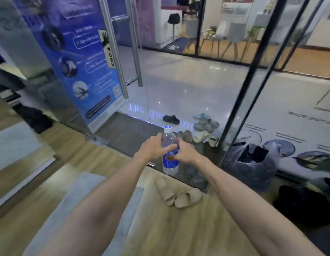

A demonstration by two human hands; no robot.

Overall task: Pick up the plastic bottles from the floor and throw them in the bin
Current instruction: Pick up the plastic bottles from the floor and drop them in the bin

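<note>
A clear plastic bottle (169, 161) with a blue label and a white cap stands upright in the air in front of me, above the floor near the glass door. My left hand (155, 147) grips its upper body from the left, thumb across the front. From the right, my right hand (184, 152) wraps the bottle at the label. The bin (251, 163), lined with a dark plastic bag, stands on the floor to the right of my hands, against the glass wall, its mouth open.
A pair of beige slippers (177, 195) lies on the wooden floor below the bottle. More shoes (197, 130) sit outside the glass door (112, 52), which has steel handles. A black bag (306, 202) lies at the right. A grey mat (97, 206) covers the floor between my arms.
</note>
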